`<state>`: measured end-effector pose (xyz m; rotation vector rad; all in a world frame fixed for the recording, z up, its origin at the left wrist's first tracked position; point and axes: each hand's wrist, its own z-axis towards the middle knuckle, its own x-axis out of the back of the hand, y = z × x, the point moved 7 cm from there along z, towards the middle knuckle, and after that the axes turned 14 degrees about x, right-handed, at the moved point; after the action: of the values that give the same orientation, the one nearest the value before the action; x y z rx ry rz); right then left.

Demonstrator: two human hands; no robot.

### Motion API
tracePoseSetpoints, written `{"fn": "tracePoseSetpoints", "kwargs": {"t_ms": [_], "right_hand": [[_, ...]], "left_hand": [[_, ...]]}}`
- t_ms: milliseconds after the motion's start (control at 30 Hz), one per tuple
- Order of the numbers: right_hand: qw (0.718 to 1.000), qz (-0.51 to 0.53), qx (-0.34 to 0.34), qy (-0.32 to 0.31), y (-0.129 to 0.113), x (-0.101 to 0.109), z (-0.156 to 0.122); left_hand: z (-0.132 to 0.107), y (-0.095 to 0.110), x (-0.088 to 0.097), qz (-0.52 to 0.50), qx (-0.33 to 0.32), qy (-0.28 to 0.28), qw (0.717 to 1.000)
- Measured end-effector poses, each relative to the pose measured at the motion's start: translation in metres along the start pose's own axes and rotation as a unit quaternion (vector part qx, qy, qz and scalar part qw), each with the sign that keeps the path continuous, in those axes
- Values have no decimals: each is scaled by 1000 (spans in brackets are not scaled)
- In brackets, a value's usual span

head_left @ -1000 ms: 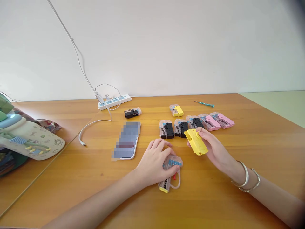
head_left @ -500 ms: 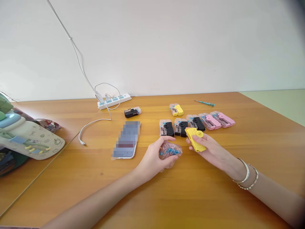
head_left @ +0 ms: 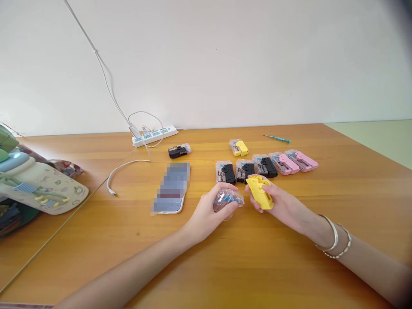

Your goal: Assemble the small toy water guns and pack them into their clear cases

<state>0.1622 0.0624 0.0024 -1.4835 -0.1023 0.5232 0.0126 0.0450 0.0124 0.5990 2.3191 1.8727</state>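
Observation:
My left hand (head_left: 210, 212) is closed round a clear plastic casing (head_left: 227, 198) with blue parts inside, lifted just above the wooden table (head_left: 225, 266). My right hand (head_left: 280, 204) grips a yellow plastic piece (head_left: 260, 192) close to the right of that casing, the two nearly touching. Just beyond my hands lies a row of similar small packs: black ones (head_left: 245, 169) and pink ones (head_left: 294, 162). A yellow pack (head_left: 238, 147) lies alone behind the row. Bangles are on my right wrist.
A phone (head_left: 170, 189) lies left of my hands. A black pack (head_left: 179, 150), a white power strip (head_left: 154, 136) with cables and a loose cable end (head_left: 111, 191) sit further back. A teal screwdriver (head_left: 277, 138) is at the back right. A patterned bag (head_left: 38, 184) rests at the left.
My left hand lifted the clear casing off the table and brought it up and forward. My right hand swung the yellow piece leftwards until the two came almost together.

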Motion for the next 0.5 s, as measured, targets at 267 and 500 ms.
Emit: {"fn": "tracePoseSetpoints", "kwargs": {"t_ms": [267, 500], "right_hand": [[999, -32, 20, 2, 4, 4, 3], [984, -164, 63, -25, 2, -7, 1]], "left_hand": [[3, -3, 13, -80, 27, 39, 996], [2, 1, 12, -85, 3, 36, 996]]}}
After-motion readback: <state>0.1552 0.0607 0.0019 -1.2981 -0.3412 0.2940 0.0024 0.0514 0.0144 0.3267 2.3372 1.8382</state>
